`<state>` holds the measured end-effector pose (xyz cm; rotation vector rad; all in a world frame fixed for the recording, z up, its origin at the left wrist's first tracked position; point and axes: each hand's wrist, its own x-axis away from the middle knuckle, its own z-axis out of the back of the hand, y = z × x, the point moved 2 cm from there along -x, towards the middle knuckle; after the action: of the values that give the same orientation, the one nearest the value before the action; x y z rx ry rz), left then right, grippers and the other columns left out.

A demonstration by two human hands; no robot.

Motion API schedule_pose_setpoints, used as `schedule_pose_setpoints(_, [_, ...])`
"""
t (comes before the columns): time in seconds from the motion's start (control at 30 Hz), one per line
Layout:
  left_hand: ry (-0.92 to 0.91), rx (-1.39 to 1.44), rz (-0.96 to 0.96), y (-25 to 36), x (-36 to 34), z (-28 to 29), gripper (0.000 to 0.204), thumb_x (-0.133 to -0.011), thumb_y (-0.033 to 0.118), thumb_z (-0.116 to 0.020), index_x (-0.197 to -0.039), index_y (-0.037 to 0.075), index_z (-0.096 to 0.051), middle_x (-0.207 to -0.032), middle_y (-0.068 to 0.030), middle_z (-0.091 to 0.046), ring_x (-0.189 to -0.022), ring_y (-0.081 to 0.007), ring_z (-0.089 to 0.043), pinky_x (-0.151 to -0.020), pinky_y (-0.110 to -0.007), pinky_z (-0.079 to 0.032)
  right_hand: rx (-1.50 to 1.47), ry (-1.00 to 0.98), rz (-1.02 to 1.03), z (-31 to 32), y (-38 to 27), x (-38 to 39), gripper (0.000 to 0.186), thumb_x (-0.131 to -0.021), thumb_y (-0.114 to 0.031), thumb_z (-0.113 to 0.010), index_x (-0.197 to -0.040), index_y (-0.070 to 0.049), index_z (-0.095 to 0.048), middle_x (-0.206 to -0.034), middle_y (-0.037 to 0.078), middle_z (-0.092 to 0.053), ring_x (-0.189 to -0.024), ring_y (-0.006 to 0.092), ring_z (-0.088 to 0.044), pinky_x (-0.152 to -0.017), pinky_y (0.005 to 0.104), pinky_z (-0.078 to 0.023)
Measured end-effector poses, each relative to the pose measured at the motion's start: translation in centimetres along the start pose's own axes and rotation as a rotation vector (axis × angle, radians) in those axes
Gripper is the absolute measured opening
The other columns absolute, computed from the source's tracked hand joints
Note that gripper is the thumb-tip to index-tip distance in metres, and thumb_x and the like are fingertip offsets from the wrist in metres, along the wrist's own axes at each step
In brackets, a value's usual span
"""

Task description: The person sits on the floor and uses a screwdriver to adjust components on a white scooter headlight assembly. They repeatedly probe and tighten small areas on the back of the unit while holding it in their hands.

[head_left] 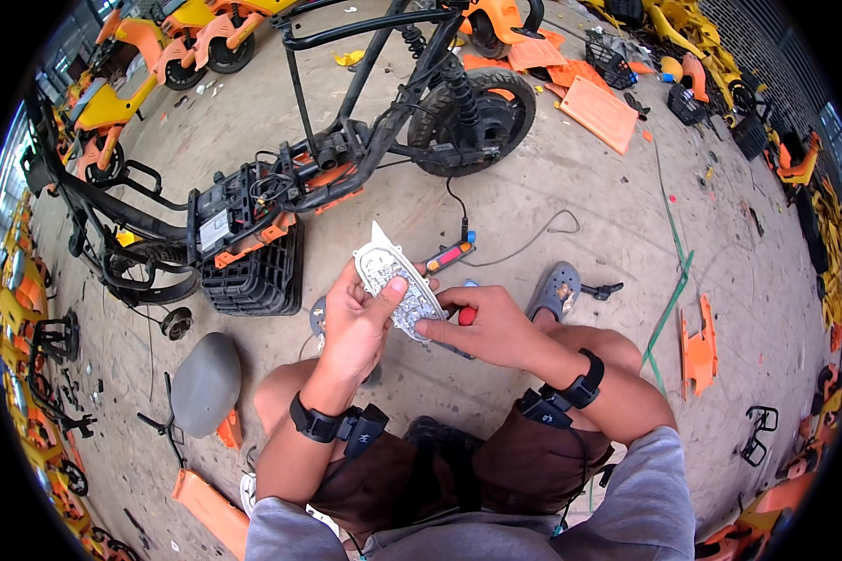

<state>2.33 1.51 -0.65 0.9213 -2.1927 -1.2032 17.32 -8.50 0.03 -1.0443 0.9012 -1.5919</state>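
My left hand (pixel 363 313) is closed around a lamp-like panel (pixel 381 261), an elongated white-rimmed piece with a silvery, faceted face and a pointed upper end. Its thumb presses on that face. On the other side, my right hand (pixel 486 323) grips the panel's lower right edge, thumb on the face. A red rounded end (pixel 467 316), perhaps of a tool handle, shows among my right fingers; the rest of it is hidden. Just beyond the panel is a red, yellow and blue stick-shaped thing (pixel 449 257), with a dark cord rising from near its end.
A stripped black scooter frame (pixel 346 159) with a rear wheel (pixel 477 122) stands ahead, a black crate (pixel 253 273) beside it. A grey seat (pixel 207 384) lies left. Orange panels (pixel 601 112), a green strap (pixel 675 290) and an orange bracket (pixel 698 346) lie right.
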Motion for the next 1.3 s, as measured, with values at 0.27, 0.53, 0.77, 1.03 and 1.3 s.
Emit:
schedule_pose_setpoints(0.27, [0.004,-0.057,-0.017,0.1,0.0,-0.3,0.029,-0.097,0.003,-0.058,-0.123,-0.004,-0.048,-0.114,-0.021,-0.066,-0.103,-0.0306,-0.069,-0.087,-0.04,-0.06,0.001,0.024,0.035,-0.3,0.5,-0.1,0.032,-0.087,-0.029,-0.077,-0.102,-0.001,-0.073,-0.069,0.005,-0.064,-0.06,0.0068,-0.052,-0.055,0.026,-0.042])
schedule_pose_setpoints(0.53, [0.015,-0.128,-0.023,0.3,0.2,-0.1,0.027,-0.097,0.004,-0.059,-0.121,-0.004,-0.049,-0.111,-0.0194,-0.068,-0.099,-0.0294,-0.07,-0.085,-0.039,-0.06,-0.04,0.072,0.163,-0.9,0.9,-0.2,0.038,-0.085,-0.039,-0.076,-0.097,-0.002,-0.074,-0.055,0.007,-0.053,-0.05,0.0129,-0.045,-0.049,0.0313,-0.037])
schedule_pose_setpoints(0.77, [0.024,-0.105,-0.016,0.5,0.3,-0.2,0.027,-0.096,0.001,-0.058,-0.121,-0.004,-0.05,-0.11,-0.0199,-0.067,-0.097,-0.0296,-0.07,-0.084,-0.041,-0.06,-0.053,0.018,0.089,-0.6,0.3,0.0,0.039,-0.085,-0.038,-0.076,-0.098,-0.002,-0.074,-0.062,0.008,-0.06,-0.055,0.0124,-0.052,-0.053,0.0295,-0.041])
schedule_pose_setpoints(1.03, [0.038,-0.243,-0.034,1.2,1.5,-1.0,0.033,-0.092,0.008,-0.066,-0.12,-0.004,-0.052,-0.106,-0.0189,-0.068,-0.091,-0.0252,-0.07,-0.081,-0.037,-0.059,-0.138,-0.113,0.155,-1.0,0.2,-0.1,0.04,-0.084,-0.04,-0.073,-0.092,0.0,-0.072,-0.07,0.016,-0.064,-0.062,0.0233,-0.061,-0.062,0.0355,-0.047])
schedule_pose_setpoints(1.3, [0.031,-0.467,-0.143,0.7,1.3,0.6,0.036,-0.096,0.014,-0.065,-0.127,-0.001,-0.053,-0.103,-0.0036,-0.064,-0.087,-0.0089,-0.058,-0.079,-0.024,-0.047,-0.102,-0.054,0.307,-1.0,0.5,-0.2,0.041,-0.088,-0.037,-0.071,-0.08,0.003,-0.065,-0.058,0.014,-0.049,-0.051,0.0229,-0.046,-0.052,0.0378,-0.038])
